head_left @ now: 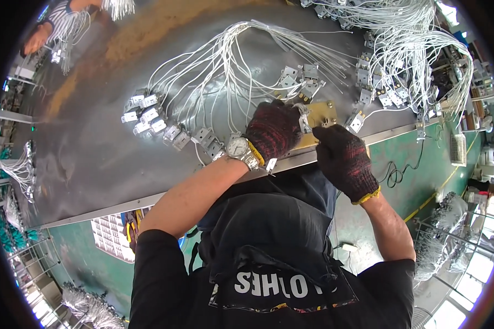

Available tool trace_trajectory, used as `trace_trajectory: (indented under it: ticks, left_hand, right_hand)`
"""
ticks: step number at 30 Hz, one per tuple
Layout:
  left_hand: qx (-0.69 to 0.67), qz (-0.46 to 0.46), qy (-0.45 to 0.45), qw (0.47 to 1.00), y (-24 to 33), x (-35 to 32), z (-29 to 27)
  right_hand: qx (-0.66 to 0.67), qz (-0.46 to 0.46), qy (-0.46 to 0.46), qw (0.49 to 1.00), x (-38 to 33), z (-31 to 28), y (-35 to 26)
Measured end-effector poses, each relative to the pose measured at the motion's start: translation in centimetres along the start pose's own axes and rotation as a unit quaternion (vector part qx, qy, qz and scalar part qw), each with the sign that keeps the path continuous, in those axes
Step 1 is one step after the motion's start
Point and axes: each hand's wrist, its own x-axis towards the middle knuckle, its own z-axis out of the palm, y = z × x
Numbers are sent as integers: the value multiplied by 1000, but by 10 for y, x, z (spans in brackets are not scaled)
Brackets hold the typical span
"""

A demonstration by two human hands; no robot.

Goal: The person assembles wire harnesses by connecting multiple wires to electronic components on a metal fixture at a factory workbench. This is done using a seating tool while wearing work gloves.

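Observation:
My left hand (273, 130), in a dark red-and-black knit glove with a yellow cuff, is closed at the left side of a brass-coloured plate fixture (319, 112). A small metal piece (303, 119) shows at its fingertips; what the fingers grip is hidden. At the plate's near right corner, my gloved right hand (343, 159) has its fingers curled together, and I cannot make out anything in them. White wires (228, 57) fan out beyond my left hand. Their ends carry small metal-cased connectors (148, 116); more connectors (307, 79) lie just behind the plate.
The grey metal table (93, 164) has a raised front edge. A large heap of white wires (406, 49) with connectors fills its right end. At the far left, another person's arm (38, 38) reaches among wires. A white perforated crate (112, 238) with pliers (130, 227) is below the table.

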Motion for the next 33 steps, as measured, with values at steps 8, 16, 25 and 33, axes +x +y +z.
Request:
trace_trajectory:
  ticks: [8, 16, 25, 33]
  left_hand:
    - [-32, -22, -32, 999, 8, 2, -7]
    - [-72, -12, -32, 997, -3, -15, -22]
    - [-185, -22, -94, 978, -21, -43, -57]
    - [-41, 0, -220, 975, 16, -27, -45]
  right_hand:
    - [64, 7, 7, 998, -3, 2, 13]
    - [240, 164, 24, 956, 24, -15, 14]
    - [272, 114, 95, 951, 82, 52, 114]
    - [114, 114, 97, 982, 119, 56, 168]
